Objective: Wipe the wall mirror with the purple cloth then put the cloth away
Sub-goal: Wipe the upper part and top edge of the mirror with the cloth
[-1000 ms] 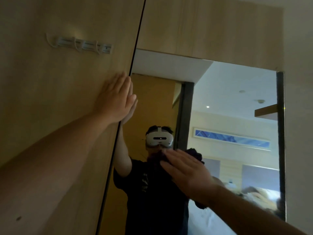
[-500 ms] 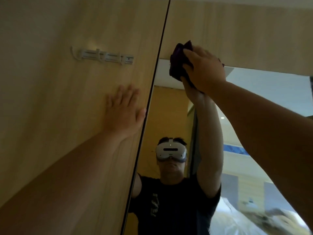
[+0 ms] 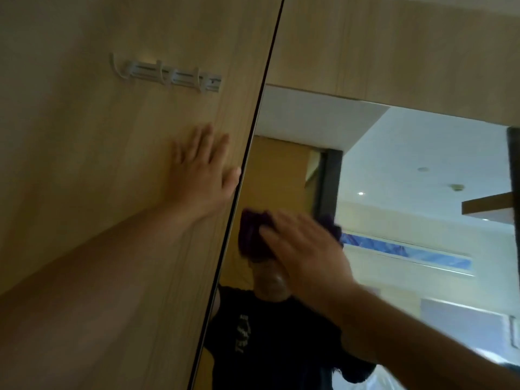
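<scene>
Mid-wipe: right hand (image 3: 304, 249) flat, pressing purple cloth (image 3: 253, 237) on mirror (image 3: 394, 192), frame ctr; left hand (image 3: 202, 175) splayed on wood panel (image 3: 84, 164). Best w/ even pressure, overlapping passes.

No text can be read anywhere in the frame. The only lettering is a pale print on the chest of the dark T-shirt (image 3: 253, 333) reflected in the wall mirror (image 3: 281, 170), at the lower middle of the frame (it runs as a few stacked, tilted lines, mirrored and too blurred to make out a single letter). The wood panel (image 3: 84, 164) at the left and the white hook rail (image 3: 168, 76) at upper left carry no legible marks.
</scene>
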The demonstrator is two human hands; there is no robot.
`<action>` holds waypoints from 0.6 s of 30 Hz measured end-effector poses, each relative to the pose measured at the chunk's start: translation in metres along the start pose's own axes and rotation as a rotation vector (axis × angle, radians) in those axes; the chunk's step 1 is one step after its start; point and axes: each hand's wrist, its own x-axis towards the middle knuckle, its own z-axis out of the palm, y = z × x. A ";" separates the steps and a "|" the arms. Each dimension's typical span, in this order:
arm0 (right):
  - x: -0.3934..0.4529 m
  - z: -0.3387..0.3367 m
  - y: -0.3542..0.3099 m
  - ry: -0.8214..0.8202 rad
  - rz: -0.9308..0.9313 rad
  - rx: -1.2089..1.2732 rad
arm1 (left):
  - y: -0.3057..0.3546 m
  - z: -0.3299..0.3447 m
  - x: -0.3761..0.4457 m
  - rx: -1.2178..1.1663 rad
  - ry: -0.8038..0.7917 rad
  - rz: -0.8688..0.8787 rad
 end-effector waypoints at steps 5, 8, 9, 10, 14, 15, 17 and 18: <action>-0.083 0.026 -0.051 -0.130 -0.236 0.032 | 0.001 -0.004 0.000 -0.009 -0.040 -0.003; -0.087 0.025 -0.045 -0.110 -0.310 0.060 | -0.005 -0.003 -0.001 -0.008 -0.067 0.020; -0.080 0.021 -0.040 -0.086 -0.308 0.095 | -0.008 -0.003 -0.001 -0.003 -0.071 0.036; -0.068 0.015 -0.031 -0.045 -0.285 0.131 | -0.009 -0.003 -0.001 -0.001 -0.071 0.047; 0.028 -0.019 0.030 0.245 0.011 0.128 | -0.009 -0.002 -0.004 -0.027 -0.031 0.037; 0.056 -0.030 0.045 0.300 0.113 0.109 | -0.009 -0.001 -0.005 -0.032 -0.020 0.044; 0.108 -0.049 0.071 0.367 0.272 0.103 | -0.009 0.001 -0.006 -0.039 -0.005 0.055; 0.129 -0.057 0.082 0.388 0.313 0.090 | -0.010 0.001 -0.006 -0.039 -0.002 0.044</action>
